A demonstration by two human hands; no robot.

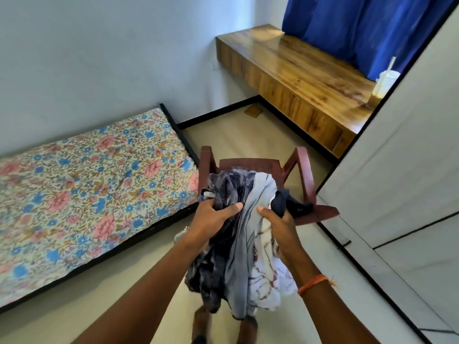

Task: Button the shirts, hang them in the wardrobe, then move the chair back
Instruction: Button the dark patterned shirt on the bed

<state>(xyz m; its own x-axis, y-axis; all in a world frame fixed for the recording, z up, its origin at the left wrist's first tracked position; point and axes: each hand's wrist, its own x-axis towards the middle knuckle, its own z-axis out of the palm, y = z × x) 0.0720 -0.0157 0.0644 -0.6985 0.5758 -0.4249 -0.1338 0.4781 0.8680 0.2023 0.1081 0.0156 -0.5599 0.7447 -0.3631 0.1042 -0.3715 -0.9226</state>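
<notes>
Pale floor [248, 135] beyond; both hands clutch the bundled shirts [238, 244] over the chair [301, 170]: left hand [211, 219] gripping dark cloth, right hand [278, 224] pinching pale. Loose tails dangling below could slip free or tangle.

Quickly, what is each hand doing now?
Left hand: grips the bundle of shirts.
Right hand: grips the same bundle.

The bundle of dark, grey and white patterned shirts [238, 244] hides the maroon plastic chair's [303, 175] seat. Individual garments (their count too) cannot be told apart. The white wardrobe door [397, 157] cuts off the pale plastic bottle [383, 84].
</notes>
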